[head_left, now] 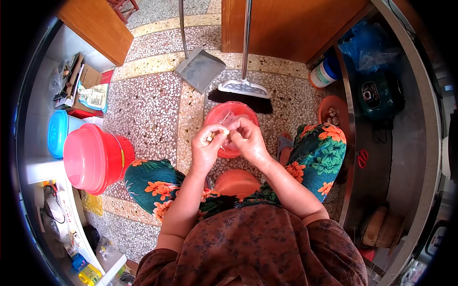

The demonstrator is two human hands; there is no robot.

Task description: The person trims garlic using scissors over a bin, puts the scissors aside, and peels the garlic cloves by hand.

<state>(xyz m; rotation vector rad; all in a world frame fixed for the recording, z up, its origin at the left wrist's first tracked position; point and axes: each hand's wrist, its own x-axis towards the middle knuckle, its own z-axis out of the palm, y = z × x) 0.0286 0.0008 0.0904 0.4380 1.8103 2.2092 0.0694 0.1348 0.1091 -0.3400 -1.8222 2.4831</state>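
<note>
My left hand is closed around a small pale piece that looks like a garlic clove. Its thumb and forefinger meet the fingertips of my right hand, which is pinched closed; what lies between those fingertips is too small to make out. Both hands are over a red basin with a thin clear plastic bag in it. A thin pale strand hangs below my left fingers. Nearer my body, between my knees, is an orange-red round container, partly covered by my clothes.
Beyond the basin stand a broom and a grey dustpan. To the left is a lidded red bucket beside a blue-lidded tub. At right, an orange bowl holds several pale bulbs, near a shelf with red-handled scissors.
</note>
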